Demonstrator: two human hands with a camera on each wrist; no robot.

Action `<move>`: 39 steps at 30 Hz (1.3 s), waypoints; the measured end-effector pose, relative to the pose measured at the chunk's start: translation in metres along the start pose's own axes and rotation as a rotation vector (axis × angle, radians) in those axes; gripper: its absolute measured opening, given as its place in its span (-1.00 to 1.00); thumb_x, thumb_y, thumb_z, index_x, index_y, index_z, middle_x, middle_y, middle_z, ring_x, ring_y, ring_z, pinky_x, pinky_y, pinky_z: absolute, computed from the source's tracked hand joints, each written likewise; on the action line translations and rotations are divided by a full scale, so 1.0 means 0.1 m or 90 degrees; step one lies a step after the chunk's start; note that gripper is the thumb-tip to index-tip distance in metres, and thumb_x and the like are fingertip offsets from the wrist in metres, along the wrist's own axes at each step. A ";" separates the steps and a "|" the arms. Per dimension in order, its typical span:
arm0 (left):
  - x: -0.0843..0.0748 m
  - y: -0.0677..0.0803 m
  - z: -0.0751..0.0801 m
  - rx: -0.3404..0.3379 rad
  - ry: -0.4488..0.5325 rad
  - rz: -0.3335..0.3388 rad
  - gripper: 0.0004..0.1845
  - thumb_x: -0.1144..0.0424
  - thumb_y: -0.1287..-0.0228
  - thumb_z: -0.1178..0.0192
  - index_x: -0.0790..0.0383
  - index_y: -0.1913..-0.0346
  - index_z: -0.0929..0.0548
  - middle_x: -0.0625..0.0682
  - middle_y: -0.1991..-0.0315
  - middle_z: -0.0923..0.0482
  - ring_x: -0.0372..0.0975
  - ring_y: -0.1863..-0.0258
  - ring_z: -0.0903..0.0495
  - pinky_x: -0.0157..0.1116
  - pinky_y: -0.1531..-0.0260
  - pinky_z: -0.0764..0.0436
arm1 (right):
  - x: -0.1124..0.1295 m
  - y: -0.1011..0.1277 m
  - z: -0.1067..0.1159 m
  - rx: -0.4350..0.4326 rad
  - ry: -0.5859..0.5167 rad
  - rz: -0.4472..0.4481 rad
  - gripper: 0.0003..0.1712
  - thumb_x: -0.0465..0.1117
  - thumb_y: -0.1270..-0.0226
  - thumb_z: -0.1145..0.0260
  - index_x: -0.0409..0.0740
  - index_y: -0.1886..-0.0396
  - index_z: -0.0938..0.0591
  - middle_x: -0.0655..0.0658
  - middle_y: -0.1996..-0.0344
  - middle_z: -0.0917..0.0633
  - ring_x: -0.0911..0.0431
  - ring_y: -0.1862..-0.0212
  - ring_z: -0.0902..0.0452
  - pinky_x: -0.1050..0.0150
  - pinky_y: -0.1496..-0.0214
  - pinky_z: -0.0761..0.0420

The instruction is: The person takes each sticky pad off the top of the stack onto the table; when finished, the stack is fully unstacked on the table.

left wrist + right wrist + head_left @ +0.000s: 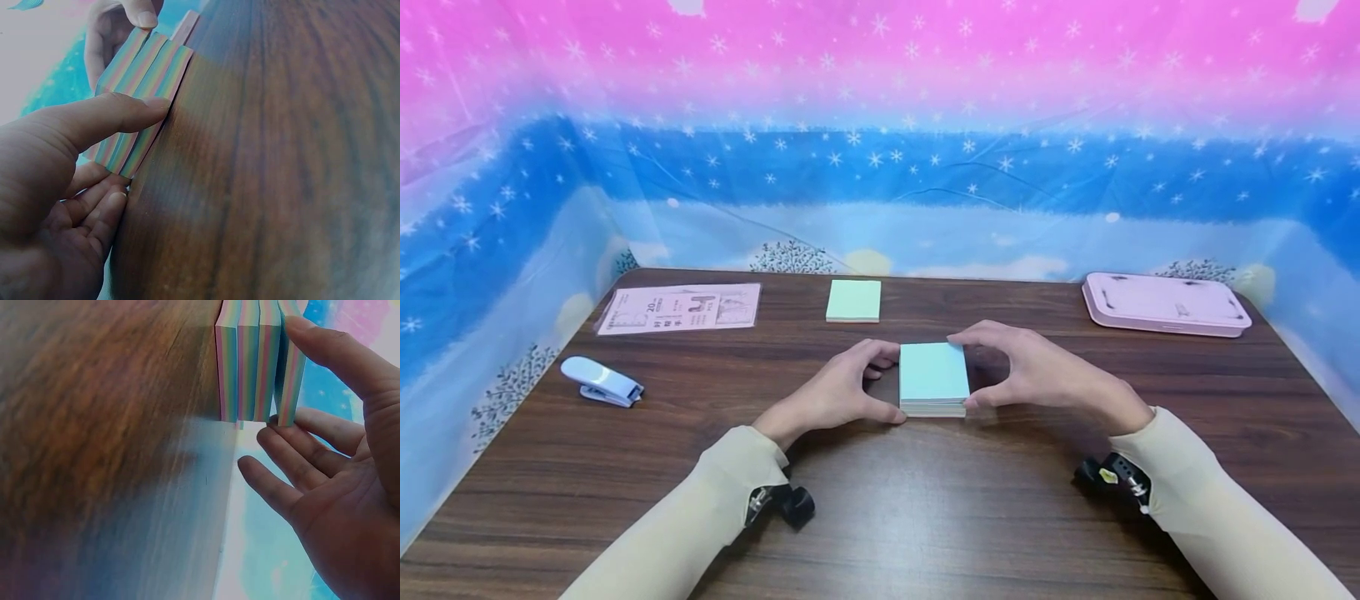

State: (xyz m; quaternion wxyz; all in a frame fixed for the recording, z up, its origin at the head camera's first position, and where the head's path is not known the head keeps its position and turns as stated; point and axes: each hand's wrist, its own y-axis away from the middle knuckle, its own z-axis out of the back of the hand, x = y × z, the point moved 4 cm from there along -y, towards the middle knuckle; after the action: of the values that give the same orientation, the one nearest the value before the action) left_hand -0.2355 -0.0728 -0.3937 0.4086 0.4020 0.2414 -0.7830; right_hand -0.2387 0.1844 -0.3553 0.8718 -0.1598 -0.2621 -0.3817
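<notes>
A stack of sticky note pads [932, 410] with rainbow-striped edges lies on the table in front of the person. Its top pad [934, 371] has a pale blue-green face. My left hand [847, 385] holds the lower pads from the left, thumb at the near corner; the left wrist view shows that thumb across the striped sides [132, 72]. With thumb and fingertips, my right hand [1037, 365] pinches the top pad at its right side. In the right wrist view this top pad [292, 381] tilts slightly, a narrow gap between it and the pads below [247, 372].
Behind the stack lies a separate green sticky note pad [853, 301]. A white stapler [601, 382] is at the left, with a pink printed packet [681, 308] behind it. At the back right sits a pink case [1167, 304]. Patterned cloth [880, 167] hangs around the wooden table [880, 517].
</notes>
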 end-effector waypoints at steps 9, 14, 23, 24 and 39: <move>0.00 -0.02 -0.02 0.008 -0.002 0.005 -0.09 0.27 0.00 -0.66 0.33 -0.45 -0.48 0.11 -0.33 -0.53 -0.05 -0.27 -0.54 -0.18 -0.32 -0.54 | 0.01 0.03 0.02 -0.010 -0.006 -0.008 -0.04 0.06 -0.15 -0.69 -0.13 -0.51 -0.53 -0.06 -0.37 -0.57 -0.04 -0.39 -0.46 -0.20 -0.38 -0.50; -0.01 -0.03 -0.02 0.011 -0.002 0.009 -0.06 0.26 0.00 -0.66 0.33 -0.48 -0.46 0.12 -0.35 -0.52 -0.05 -0.28 -0.53 -0.16 -0.34 -0.53 | 0.01 0.03 0.04 -0.030 -0.005 0.003 -0.06 0.04 -0.15 -0.69 -0.14 -0.49 -0.54 -0.07 -0.35 -0.58 -0.05 -0.38 -0.48 -0.20 -0.37 -0.51; -0.01 -0.01 -0.01 0.010 -0.009 0.008 -0.07 0.24 -0.02 -0.66 0.31 -0.48 -0.46 0.11 -0.34 -0.52 -0.05 -0.29 -0.53 -0.16 -0.34 -0.53 | 0.02 0.02 0.05 -0.046 0.004 0.007 -0.07 0.02 -0.15 -0.69 -0.14 -0.49 -0.54 -0.06 -0.36 -0.57 -0.04 -0.37 -0.48 -0.21 -0.34 -0.54; -0.01 0.00 -0.01 0.008 -0.010 0.009 -0.07 0.24 -0.02 -0.66 0.31 -0.48 -0.46 0.10 -0.33 -0.53 -0.05 -0.29 -0.53 -0.16 -0.34 -0.53 | 0.02 0.02 0.05 -0.048 0.004 0.008 -0.07 0.01 -0.16 -0.69 -0.14 -0.50 -0.53 -0.06 -0.37 -0.57 -0.03 -0.38 -0.48 -0.20 -0.34 -0.54; 0.01 0.00 -0.01 0.007 -0.006 0.007 -0.07 0.25 -0.01 -0.66 0.29 -0.48 -0.46 0.10 -0.33 -0.54 -0.06 -0.28 -0.53 -0.16 -0.34 -0.53 | 0.03 0.03 0.12 -0.082 -0.016 -0.023 -0.06 0.07 -0.19 -0.67 0.01 -0.54 -0.51 -0.07 -0.42 -0.53 -0.06 -0.43 -0.43 -0.28 -0.39 -0.48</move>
State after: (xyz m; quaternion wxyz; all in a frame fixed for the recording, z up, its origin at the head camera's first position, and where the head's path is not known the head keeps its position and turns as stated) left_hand -0.2353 -0.0727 -0.3947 0.4120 0.4020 0.2331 -0.7838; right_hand -0.2387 0.1902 -0.3441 0.8492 -0.2154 -0.2511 -0.4116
